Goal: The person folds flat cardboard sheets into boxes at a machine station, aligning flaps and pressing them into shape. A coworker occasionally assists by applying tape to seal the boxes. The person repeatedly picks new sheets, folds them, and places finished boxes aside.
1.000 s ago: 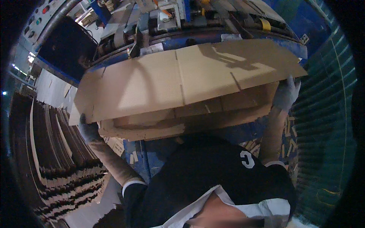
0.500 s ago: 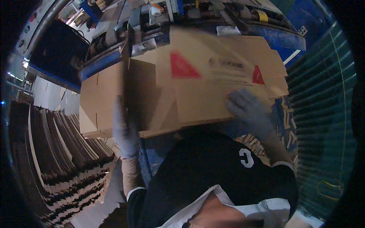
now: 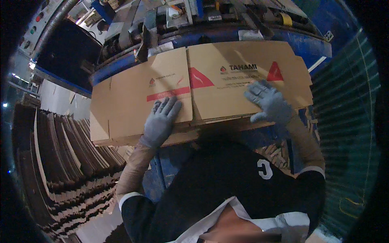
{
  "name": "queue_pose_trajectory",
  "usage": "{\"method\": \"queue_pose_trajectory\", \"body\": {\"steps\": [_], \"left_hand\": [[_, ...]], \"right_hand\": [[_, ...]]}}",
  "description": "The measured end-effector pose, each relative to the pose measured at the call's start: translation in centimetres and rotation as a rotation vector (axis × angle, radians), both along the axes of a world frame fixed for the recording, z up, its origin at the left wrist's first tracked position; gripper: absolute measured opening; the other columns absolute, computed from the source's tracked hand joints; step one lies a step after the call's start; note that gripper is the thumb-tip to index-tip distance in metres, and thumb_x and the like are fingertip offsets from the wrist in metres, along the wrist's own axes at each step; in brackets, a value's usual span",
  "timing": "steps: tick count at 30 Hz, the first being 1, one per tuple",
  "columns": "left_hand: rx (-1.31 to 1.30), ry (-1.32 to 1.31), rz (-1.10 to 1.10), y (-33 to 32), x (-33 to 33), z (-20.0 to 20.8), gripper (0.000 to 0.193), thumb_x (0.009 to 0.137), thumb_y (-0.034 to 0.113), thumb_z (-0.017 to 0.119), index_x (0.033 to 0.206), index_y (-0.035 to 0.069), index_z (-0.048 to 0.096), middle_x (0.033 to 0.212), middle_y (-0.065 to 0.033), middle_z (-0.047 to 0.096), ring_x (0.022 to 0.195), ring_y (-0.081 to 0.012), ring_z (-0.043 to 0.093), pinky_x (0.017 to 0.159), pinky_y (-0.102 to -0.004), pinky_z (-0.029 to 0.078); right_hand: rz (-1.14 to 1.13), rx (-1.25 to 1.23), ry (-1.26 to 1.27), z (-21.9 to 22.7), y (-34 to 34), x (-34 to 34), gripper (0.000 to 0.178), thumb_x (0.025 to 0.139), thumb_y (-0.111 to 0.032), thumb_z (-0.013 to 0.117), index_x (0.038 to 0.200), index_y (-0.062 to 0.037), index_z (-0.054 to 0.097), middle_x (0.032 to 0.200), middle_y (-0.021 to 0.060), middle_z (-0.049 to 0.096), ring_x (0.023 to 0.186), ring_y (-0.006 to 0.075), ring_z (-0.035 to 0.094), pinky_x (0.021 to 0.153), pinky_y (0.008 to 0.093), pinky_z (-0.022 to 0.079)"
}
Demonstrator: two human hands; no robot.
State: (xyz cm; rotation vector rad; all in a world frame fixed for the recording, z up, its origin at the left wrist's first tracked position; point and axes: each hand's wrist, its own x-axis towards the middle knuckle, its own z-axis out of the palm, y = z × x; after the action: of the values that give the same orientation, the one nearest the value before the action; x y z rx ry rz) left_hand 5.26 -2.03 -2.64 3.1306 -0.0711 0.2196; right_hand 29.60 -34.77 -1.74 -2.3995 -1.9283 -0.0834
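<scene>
Lying printed side up before the blue machine (image 3: 310,46), the folded carton (image 3: 129,99) (red patches and all) sits beneath both gloved hands: left hand (image 3: 159,122) with fingers extended, slightly parted; right hand (image 3: 269,103) more spread, neither gripping anything. Cardboard stacks (image 3: 67,150) stand left; a green corrugated wall (image 3: 344,137) rises right.
</scene>
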Motion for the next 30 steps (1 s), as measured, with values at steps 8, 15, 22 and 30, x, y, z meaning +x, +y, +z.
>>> {"method": "queue_pose_trajectory", "body": {"steps": [8,15,22,30], "left_hand": [[-0.078,-0.345,0.000,6.1,6.9,-1.6,0.057,0.080,0.002,0.049,0.137,0.005,0.044,0.139,-0.0175,0.045,0.130,-0.0342,0.043,0.109,-0.0462,0.032],[0.090,-0.501,0.205,12.3,17.9,-1.1,0.057,0.079,0.005,0.055,0.136,0.002,0.043,0.135,-0.0199,0.048,0.123,-0.0365,0.046,0.105,-0.0450,0.035],[-0.088,-0.771,0.230,12.7,13.8,1.8,0.066,0.080,0.022,0.074,0.135,0.001,0.043,0.119,-0.0208,0.058,0.110,-0.0366,0.055,0.094,-0.0407,0.044],[-0.691,-0.785,1.504,10.6,-10.1,-4.1,0.075,0.083,0.055,0.062,0.117,-0.011,0.049,0.114,-0.0303,0.056,0.100,-0.0406,0.059,0.088,-0.0456,0.047]], "right_hand": [[-0.182,0.020,-0.129,-0.1,2.1,9.9,0.079,0.081,-0.063,0.054,0.138,-0.0085,0.046,0.141,0.0153,0.045,0.131,0.0348,0.040,0.111,0.0451,0.028],[-0.249,0.159,-0.151,-0.7,10.3,15.4,0.051,0.088,-0.039,0.056,0.129,-0.0095,0.053,0.137,0.0151,0.048,0.124,0.0342,0.047,0.102,0.0436,0.040],[-0.377,0.513,-0.127,-1.3,6.2,13.2,0.036,0.086,-0.023,0.059,0.120,-0.0104,0.058,0.119,0.0143,0.061,0.109,0.0337,0.058,0.094,0.0423,0.046],[-1.429,0.523,-0.146,-7.5,-15.1,6.4,0.064,0.088,-0.047,0.056,0.127,0.0031,0.049,0.134,0.0249,0.046,0.117,0.0379,0.051,0.094,0.0446,0.045]]}}
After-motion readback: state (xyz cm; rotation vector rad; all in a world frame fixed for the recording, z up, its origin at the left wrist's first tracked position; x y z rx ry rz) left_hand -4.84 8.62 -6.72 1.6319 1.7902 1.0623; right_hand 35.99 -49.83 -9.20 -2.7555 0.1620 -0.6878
